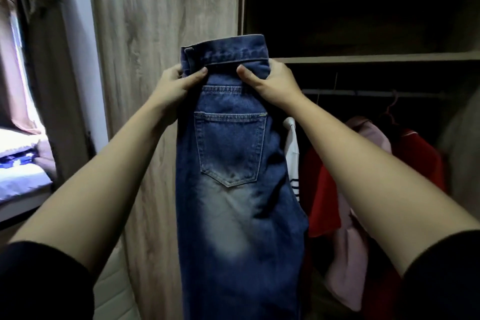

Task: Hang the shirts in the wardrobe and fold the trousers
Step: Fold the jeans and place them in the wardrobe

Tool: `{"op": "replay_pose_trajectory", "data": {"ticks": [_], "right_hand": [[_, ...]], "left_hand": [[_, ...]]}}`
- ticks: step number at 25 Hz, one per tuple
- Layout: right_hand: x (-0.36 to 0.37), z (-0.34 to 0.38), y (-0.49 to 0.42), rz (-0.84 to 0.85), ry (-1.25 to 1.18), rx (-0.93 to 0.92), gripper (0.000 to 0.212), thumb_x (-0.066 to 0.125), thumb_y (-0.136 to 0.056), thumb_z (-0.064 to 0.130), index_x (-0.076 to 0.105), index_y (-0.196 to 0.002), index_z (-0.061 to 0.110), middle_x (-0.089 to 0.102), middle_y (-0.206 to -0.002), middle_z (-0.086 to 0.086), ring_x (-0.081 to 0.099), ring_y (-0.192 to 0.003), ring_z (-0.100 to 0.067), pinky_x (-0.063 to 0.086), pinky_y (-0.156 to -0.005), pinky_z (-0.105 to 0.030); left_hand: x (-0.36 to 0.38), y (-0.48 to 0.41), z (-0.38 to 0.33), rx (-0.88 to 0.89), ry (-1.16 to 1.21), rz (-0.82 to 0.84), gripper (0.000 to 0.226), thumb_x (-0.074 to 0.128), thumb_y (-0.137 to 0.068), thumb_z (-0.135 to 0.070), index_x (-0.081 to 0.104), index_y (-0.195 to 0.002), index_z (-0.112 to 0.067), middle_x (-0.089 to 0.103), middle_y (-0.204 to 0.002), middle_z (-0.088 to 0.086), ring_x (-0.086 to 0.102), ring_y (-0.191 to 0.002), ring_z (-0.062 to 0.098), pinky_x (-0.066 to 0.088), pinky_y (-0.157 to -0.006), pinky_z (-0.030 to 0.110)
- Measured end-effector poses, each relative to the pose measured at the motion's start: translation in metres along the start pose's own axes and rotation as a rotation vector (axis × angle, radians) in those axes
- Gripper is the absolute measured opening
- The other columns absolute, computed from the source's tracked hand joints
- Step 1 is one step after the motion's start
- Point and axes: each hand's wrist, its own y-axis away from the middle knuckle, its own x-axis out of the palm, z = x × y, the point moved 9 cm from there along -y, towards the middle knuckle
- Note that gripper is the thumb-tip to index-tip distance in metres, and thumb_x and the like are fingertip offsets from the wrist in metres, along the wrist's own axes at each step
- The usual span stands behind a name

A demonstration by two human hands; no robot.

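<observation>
A pair of blue jeans (233,163), doubled lengthwise with a back pocket facing me, hangs straight down in front of the wardrobe. My left hand (176,86) grips the waistband at its left edge, thumb on the front. My right hand (270,80) grips the right edge the same way. Inside the open wardrobe a red shirt (324,189), a pink shirt (363,138) and a white striped garment (292,153) hang from the rail (363,93).
The wooden wardrobe door (145,60) stands behind the jeans on the left. A shelf (376,57) runs above the rail. At far left are a curtain (46,73) and a bed with blue and white bedding (20,171).
</observation>
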Motion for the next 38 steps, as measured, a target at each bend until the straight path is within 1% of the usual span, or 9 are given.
{"op": "replay_pose_trajectory", "data": {"ticks": [4, 7, 12, 15, 19, 22, 27, 31, 38], "right_hand": [[-0.019, -0.029, 0.024, 0.113, -0.179, 0.029, 0.086, 0.074, -0.068, 0.046, 0.028, -0.137, 0.020, 0.054, -0.113, 0.006, 0.058, -0.098, 0.001, 0.047, -0.083, -0.012], [0.004, -0.116, 0.094, 0.261, -0.160, 0.232, 0.123, 0.076, -0.039, 0.073, 0.021, -0.136, 0.020, 0.044, -0.117, 0.005, 0.051, -0.098, 0.001, 0.046, -0.076, -0.009], [0.055, -0.192, 0.171, 0.398, 0.069, 0.260, 0.041, 0.077, -0.073, 0.033, 0.055, -0.105, 0.019, 0.062, -0.093, 0.017, 0.054, -0.077, 0.018, 0.042, -0.071, -0.010], [0.049, -0.196, 0.158, 0.370, -0.077, 0.332, 0.010, 0.071, -0.081, 0.017, 0.062, -0.083, 0.013, 0.055, -0.062, 0.019, 0.048, -0.059, 0.010, 0.040, -0.060, -0.015], [0.056, -0.160, 0.144, 0.429, -0.195, 0.277, 0.035, 0.073, -0.077, 0.008, 0.058, -0.107, 0.019, 0.066, -0.094, 0.017, 0.058, -0.086, 0.009, 0.047, -0.078, -0.014], [0.060, -0.111, 0.108, 0.211, -0.381, 0.241, 0.068, 0.068, -0.082, 0.009, 0.031, -0.137, 0.020, 0.054, -0.119, 0.008, 0.055, -0.108, -0.004, 0.047, -0.093, -0.020], [0.028, -0.077, 0.070, -0.012, -0.156, 0.058, 0.027, 0.071, -0.080, 0.024, 0.063, -0.105, 0.015, 0.068, -0.093, 0.003, 0.063, -0.085, -0.008, 0.050, -0.079, -0.031], [0.041, -0.050, 0.059, 0.055, -0.332, 0.050, 0.059, 0.078, -0.064, 0.041, 0.053, -0.115, 0.023, 0.066, -0.111, 0.006, 0.062, -0.102, -0.006, 0.050, -0.088, -0.022], [0.045, 0.014, 0.023, 0.032, -0.510, -0.014, 0.022, 0.074, -0.075, 0.004, 0.064, -0.094, 0.007, 0.069, -0.087, 0.000, 0.063, -0.074, -0.003, 0.051, -0.069, -0.018]], "left_hand": [[0.008, -0.004, -0.003, 0.121, 0.002, -0.123, 0.004, 0.058, -0.090, -0.008, 0.057, -0.093, -0.010, 0.070, -0.074, -0.005, 0.065, -0.068, 0.007, 0.052, -0.065, 0.025], [0.002, -0.011, -0.015, 0.114, 0.006, -0.194, 0.003, 0.059, -0.090, -0.009, 0.057, -0.091, -0.009, 0.069, -0.069, -0.006, 0.064, -0.062, 0.005, 0.051, -0.061, 0.023], [-0.010, -0.021, -0.035, 0.102, -0.054, -0.218, 0.015, 0.056, -0.092, -0.009, 0.056, -0.078, -0.013, 0.065, -0.053, -0.011, 0.060, -0.050, 0.000, 0.049, -0.052, 0.019], [-0.036, -0.027, -0.050, 0.132, -0.150, -0.178, 0.008, 0.059, -0.090, -0.013, 0.058, -0.083, -0.016, 0.069, -0.064, -0.012, 0.063, -0.061, 0.002, 0.052, -0.069, 0.026], [-0.057, -0.022, -0.053, 0.165, -0.081, -0.193, 0.006, 0.061, -0.089, -0.017, 0.058, -0.093, -0.014, 0.072, -0.076, -0.007, 0.065, -0.071, 0.008, 0.053, -0.074, 0.031], [-0.047, -0.021, -0.052, 0.184, -0.058, -0.196, 0.005, 0.057, -0.092, -0.014, 0.056, -0.088, -0.015, 0.070, -0.068, -0.009, 0.063, -0.063, 0.004, 0.053, -0.064, 0.024], [-0.043, -0.016, -0.058, 0.146, -0.083, -0.138, 0.009, 0.053, -0.094, -0.013, 0.056, -0.085, -0.016, 0.070, -0.066, -0.010, 0.062, -0.061, 0.002, 0.052, -0.062, 0.021], [-0.040, -0.013, -0.068, 0.155, -0.031, -0.146, 0.010, 0.051, -0.095, -0.014, 0.056, -0.086, -0.014, 0.070, -0.066, -0.008, 0.065, -0.060, 0.005, 0.053, -0.060, 0.023], [-0.050, -0.007, -0.068, 0.063, -0.104, -0.051, 0.015, 0.048, -0.097, -0.020, 0.058, -0.088, -0.012, 0.071, -0.067, -0.005, 0.066, -0.060, 0.006, 0.053, -0.059, 0.020]]}}
